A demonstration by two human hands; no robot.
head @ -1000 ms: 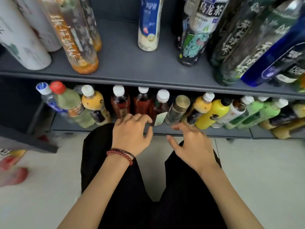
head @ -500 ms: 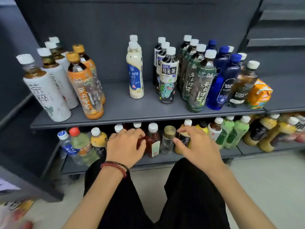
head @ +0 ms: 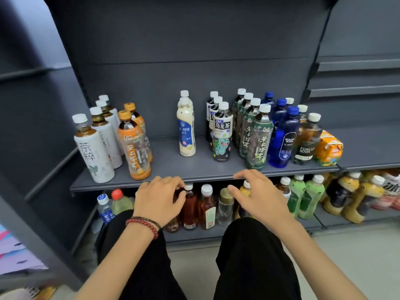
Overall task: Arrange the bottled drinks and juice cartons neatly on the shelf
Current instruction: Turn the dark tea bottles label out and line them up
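The left hand [head: 160, 200] and the right hand [head: 258, 197] hover side by side just in front of the upper shelf's [head: 168, 167] front edge, over the person's black-clad knees. Each grip is loose and empty, fingers lightly curled around nothing. The left fingertips lie very near the cap of a red-brown bottle [head: 190, 210] on the lower shelf [head: 194, 236], though whether they touch it is hard to tell. On the upper shelf the drinks stand upright in rows running back from the front edge. White-labelled tea bottles [head: 93, 152] are at the left end, with orange tea bottles [head: 134, 148] beside them. Across a gap come cream bottles [head: 186, 131], dark oolong bottles [head: 221, 135], green jasmine tea bottles [head: 258, 137], blue soda bottles [head: 283, 137] and a brown soda bottle [head: 307, 139]. An orange juice carton [head: 328, 150] sits at the right end.
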